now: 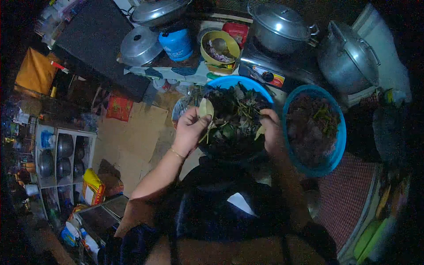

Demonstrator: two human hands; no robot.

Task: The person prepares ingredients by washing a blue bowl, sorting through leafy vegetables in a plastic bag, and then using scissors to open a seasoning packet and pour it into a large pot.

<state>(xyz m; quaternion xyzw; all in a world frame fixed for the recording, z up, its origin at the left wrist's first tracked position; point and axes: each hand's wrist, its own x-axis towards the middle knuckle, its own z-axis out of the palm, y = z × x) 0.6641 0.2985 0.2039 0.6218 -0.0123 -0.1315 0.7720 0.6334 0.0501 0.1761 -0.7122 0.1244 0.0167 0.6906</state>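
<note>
A blue plastic basin (261, 86) full of dark leafy greens (243, 102) is in front of me, in the middle of the view. Over its left side, my left hand (195, 124) pinches a pale green leaf (206, 107) between thumb and fingers, with a thin stem hanging below. At the basin's right side is my right hand (272, 127), its fingers bent around a yellowish leaf (260, 132). To the right of that hand stands a second blue basin (343, 139), holding dark plant matter and some greener sprigs (324, 116).
Beyond the basins are a stove (265, 75), lidded metal pots (281, 26), a tilted large pot (351, 59), a blue gas canister (175, 44) and a yellow bowl (237, 49). A white rack (56, 159) with pots stands at the left, past flattened cardboard (132, 132).
</note>
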